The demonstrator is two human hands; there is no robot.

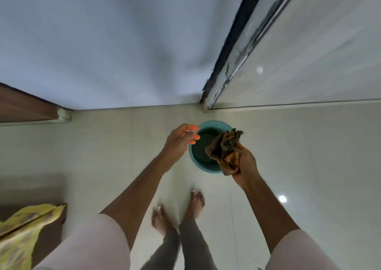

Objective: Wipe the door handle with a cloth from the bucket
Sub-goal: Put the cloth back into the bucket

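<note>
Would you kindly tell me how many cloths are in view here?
1: a crumpled brown cloth in the right hand, above the teal plastic bucket. Others could lie hidden inside.

bucket [206, 167]: smooth teal plastic | cloth [224, 146]: crumpled brown fabric | floor [299, 146]: glossy pale tile

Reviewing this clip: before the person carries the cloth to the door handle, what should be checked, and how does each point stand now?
1. Cloth gripped in right hand: ok.
2. Cloth lifted clear of the bucket: ok, bunched above the rim.
3. Left hand free: ok, open and holding nothing.
4. Cloth wrung, not dripping: cannot tell.
5. Door handle in view: not ok, none visible.
6. Floor around the bare feet dry: cannot tell, tiles are glossy.
</note>
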